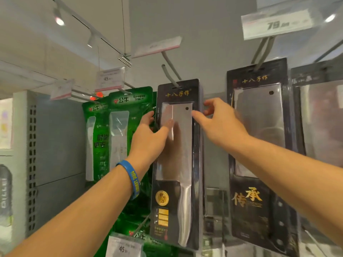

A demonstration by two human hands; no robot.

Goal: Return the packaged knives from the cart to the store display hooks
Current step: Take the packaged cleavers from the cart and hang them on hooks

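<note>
A packaged cleaver (179,164) in a tall black card with a clear window hangs from a grey display hook (168,74) that passes through its top slot. My left hand (148,134) holds its left edge, thumb on the front over the blade and fingers behind. My right hand (219,119) is at the upper right edge, thumb on the front and fingers reaching behind the card. A wider packaged cleaver (259,145) in black hangs on the hook to the right.
Green packaged goods (118,127) hang on hooks to the left, touching my left hand's side. Price tags (274,24) stick out on the hook ends above. A grey perforated upright (31,164) stands at far left. More dark packages (321,112) hang at far right.
</note>
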